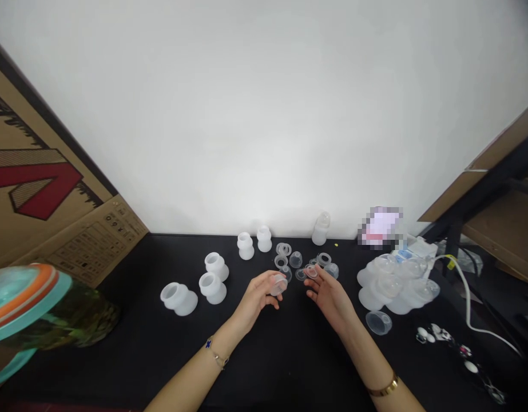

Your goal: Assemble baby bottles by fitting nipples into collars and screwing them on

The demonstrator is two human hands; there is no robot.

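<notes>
While the left grip [264, 290] pinches one round, clear cap [279, 284] above the middle of the surface [272, 366], the right grip [328, 293] is at one clear ring [310, 271], hold uncertain; five open white bottles [213, 288] stand back-left.

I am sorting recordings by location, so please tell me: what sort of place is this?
Probably a small work corner, perhaps in a home or storeroom: open white bottle bodies sit on a black table, with a printed cardboard box at the left.
</notes>
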